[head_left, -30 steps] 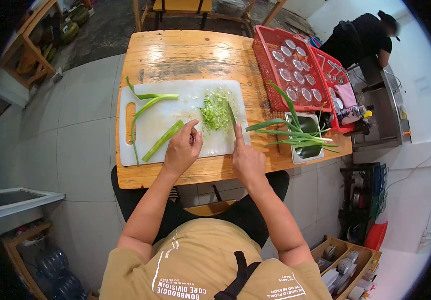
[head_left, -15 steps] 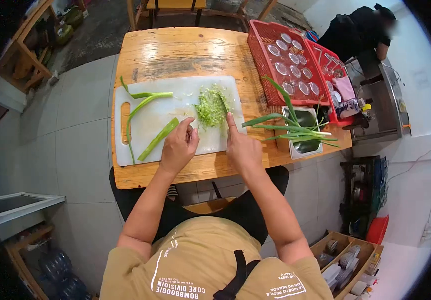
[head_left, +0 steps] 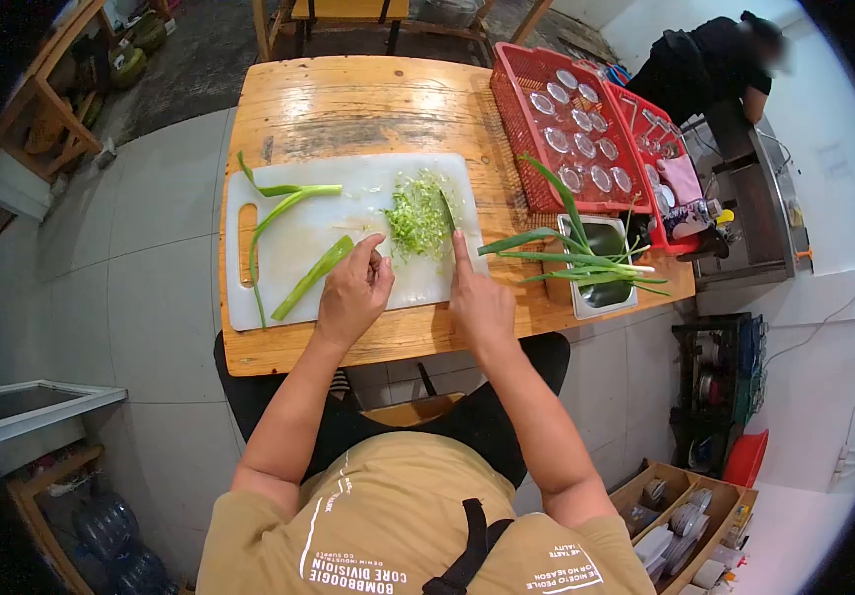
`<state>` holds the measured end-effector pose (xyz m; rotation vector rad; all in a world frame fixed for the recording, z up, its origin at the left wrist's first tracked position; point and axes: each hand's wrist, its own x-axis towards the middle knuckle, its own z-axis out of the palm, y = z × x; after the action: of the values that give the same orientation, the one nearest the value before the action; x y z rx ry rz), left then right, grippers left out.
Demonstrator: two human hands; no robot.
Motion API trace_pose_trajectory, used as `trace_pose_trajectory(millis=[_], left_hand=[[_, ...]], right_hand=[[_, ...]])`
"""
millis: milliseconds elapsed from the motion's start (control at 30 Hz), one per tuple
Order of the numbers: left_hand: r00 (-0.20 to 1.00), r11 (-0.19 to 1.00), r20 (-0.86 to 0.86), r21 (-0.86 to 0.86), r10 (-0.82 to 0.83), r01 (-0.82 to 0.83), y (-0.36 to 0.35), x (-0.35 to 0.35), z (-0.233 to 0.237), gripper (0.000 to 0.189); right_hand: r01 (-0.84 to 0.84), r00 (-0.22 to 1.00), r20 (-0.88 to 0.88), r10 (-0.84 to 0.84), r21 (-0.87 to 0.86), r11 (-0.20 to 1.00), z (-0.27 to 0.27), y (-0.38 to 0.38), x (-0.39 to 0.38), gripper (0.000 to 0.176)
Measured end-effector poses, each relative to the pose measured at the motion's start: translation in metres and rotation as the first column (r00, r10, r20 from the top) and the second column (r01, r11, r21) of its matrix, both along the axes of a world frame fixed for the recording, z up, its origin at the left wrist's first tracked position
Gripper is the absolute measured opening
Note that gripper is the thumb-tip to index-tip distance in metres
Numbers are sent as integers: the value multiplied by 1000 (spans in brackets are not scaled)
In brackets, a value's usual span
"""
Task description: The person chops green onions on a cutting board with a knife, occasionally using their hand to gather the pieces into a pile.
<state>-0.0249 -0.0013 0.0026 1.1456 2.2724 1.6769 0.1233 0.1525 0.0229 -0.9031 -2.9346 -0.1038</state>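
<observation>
On the white cutting board (head_left: 298,228), my right hand (head_left: 482,307) grips a knife (head_left: 448,212), index finger stretched along its back, blade at the right side of a pile of chopped green onion (head_left: 417,216). My left hand (head_left: 353,293), fingers curled, is at the upper end of a thick green stalk (head_left: 310,283); whether the fingertips hold it cannot be made out. A long green onion (head_left: 293,198) lies bent at the board's left. To the right, several green onions (head_left: 586,260) rest across a metal container (head_left: 606,296).
The board lies on a wooden table (head_left: 368,99). Red baskets (head_left: 516,109) with upturned glasses stand at the back right, a metal sink (head_left: 759,213) beyond them. A person in black (head_left: 700,69) leans there. A wooden box (head_left: 690,476) of dishes sits low at the right.
The knife blade has turned slightly and sits a little further right, against the edge of the chopped pile. My left hand has barely moved.
</observation>
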Motion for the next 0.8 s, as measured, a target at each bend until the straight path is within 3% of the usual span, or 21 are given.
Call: trace_pose_trajectory(millis=[167, 233, 333, 433, 567, 733, 800], left_hand=[[999, 1000, 51, 15, -9, 9, -4, 1, 0, 32], [998, 1000, 60, 13, -1, 0, -4, 2, 1, 32], [1000, 1000, 26, 11, -6, 6, -1, 2, 1, 31], [1000, 1000, 24, 12, -9, 8, -4, 2, 4, 31], [999, 1000, 53, 14, -1, 1, -2, 2, 2, 31], [999, 1000, 29, -1, -15, 15, -3, 1, 0, 32], [998, 1000, 70, -8, 5, -4, -5, 0, 0, 32]], right_hand=[[-17, 999, -42, 15, -41, 999, 23, -6, 7, 79], [57, 996, 66, -54, -54, 997, 14, -11, 11, 72], [27, 999, 19, -26, -69, 997, 17, 5, -3, 63], [44, 998, 38, -40, -97, 994, 41, -2, 0, 63], [74, 992, 103, -66, -75, 994, 12, -12, 3, 74], [21, 996, 87, -13, -91, 996, 37, -7, -4, 75], [11, 998, 70, -8, -54, 998, 10, -14, 2, 75]])
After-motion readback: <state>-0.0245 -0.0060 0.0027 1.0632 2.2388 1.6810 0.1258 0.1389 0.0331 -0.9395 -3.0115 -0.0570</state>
